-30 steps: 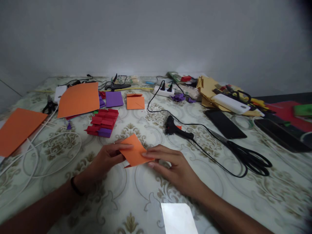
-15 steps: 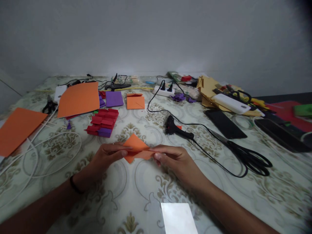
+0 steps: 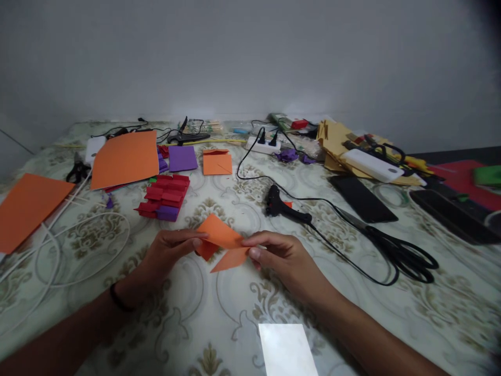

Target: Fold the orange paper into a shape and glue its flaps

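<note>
Between my two hands is a piece of folded orange paper (image 3: 221,233), held just above the patterned tablecloth. My left hand (image 3: 172,250) pinches its left corner between thumb and fingers. At the right corner, my right hand (image 3: 279,256) grips it the same way. A flap of the paper hangs open toward me below the upper layer. Beyond my hands lies a red folded-paper piece (image 3: 168,193) with one purple section. To the right of the paper rests a black glue gun (image 3: 285,206) with its cord trailing.
Large black scissors (image 3: 395,245) and a black phone (image 3: 363,198) lie at right. Orange sheets (image 3: 127,159) and a white cable (image 3: 129,235) are at left. A power strip (image 3: 263,145) stands at the back. A white card (image 3: 287,347) lies at the near edge.
The orange paper's lower flap has swung down toward me and spread apart from the upper layer. Both hands keep their hold in nearly the same place.
</note>
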A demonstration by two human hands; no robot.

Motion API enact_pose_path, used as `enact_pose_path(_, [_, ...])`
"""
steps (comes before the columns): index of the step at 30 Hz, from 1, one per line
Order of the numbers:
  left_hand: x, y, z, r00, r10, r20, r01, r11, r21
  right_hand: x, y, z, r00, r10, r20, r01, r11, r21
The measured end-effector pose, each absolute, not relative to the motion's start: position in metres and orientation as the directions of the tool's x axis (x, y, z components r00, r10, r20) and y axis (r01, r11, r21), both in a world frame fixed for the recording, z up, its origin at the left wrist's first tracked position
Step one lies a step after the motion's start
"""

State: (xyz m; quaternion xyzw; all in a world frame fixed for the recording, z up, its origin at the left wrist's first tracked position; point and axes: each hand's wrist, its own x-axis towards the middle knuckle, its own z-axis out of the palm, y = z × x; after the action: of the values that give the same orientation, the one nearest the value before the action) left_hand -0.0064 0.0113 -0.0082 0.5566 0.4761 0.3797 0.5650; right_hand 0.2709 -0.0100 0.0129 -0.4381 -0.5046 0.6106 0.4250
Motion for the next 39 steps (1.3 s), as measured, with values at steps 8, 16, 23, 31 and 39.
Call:
enact_pose_path(8, [-0.004,0.011,-0.002,0.273,0.955,-0.113,0.110,0.086,0.990,0.270,-0.008,0.012,-0.186,0.972,-0.141,-0.067,-0.156,-0.985])
enact_pose_path(16, [-0.008,0.009,-0.001,0.304,0.945,-0.122,0.141,0.082,0.987,0.271,-0.011,0.017,-0.193,0.969,-0.155,-0.078,-0.173,-0.982])
enact_pose_path(23, [-0.017,0.014,-0.013,0.221,0.972,-0.076,0.110,0.053,0.992,0.269,-0.009,0.020,-0.194,0.968,-0.160,-0.058,-0.175,-0.983])
enact_pose_path(31, [-0.010,0.011,-0.005,0.135,0.989,-0.054,0.129,0.036,0.991,0.269,-0.009,0.023,-0.159,0.972,-0.175,-0.001,-0.178,-0.984])
enact_pose_path(39, [-0.005,0.011,0.004,0.090,0.996,-0.019,0.126,0.008,0.992,0.268,-0.007,0.019,-0.195,0.963,-0.185,0.000,-0.189,-0.982])
